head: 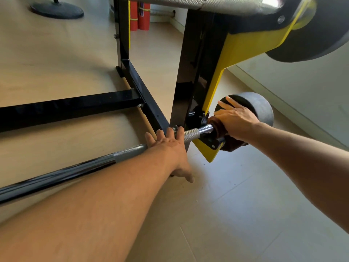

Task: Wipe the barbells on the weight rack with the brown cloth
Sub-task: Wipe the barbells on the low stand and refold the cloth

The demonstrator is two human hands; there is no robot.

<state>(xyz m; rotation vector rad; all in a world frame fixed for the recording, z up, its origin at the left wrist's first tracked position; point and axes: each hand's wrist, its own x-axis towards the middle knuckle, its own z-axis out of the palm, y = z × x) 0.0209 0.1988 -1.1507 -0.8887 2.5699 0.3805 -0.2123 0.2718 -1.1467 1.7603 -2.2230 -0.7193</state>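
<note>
Head view. We see the lower barbell (105, 157) lying across the yellow cradle (209, 150) at the foot of the black weight rack (190, 76), just above the floor (236, 205). The right hand (236, 120) presses the brown cloth (219, 127) around the smooth chrome sleeve, between the cradle and the dark end weight (264, 110); its grip is closed over the cloth, index finger stretched out along the face of the weight. The left hand (168, 146) lies flat on the knurled section of the bar, fingers spread, grip open and holding nothing; we judge that it steadies the bar. A second weighted bar (311, 35) sits higher on the rack, at the upper right.

We judge the step in hand to be the wiping of the sleeve end of the lower bar. The next move calls for sliding or twisting the cloth along the chrome towards the knurling, past the cradle, while the left hand keeps the bar from rolling.
</note>
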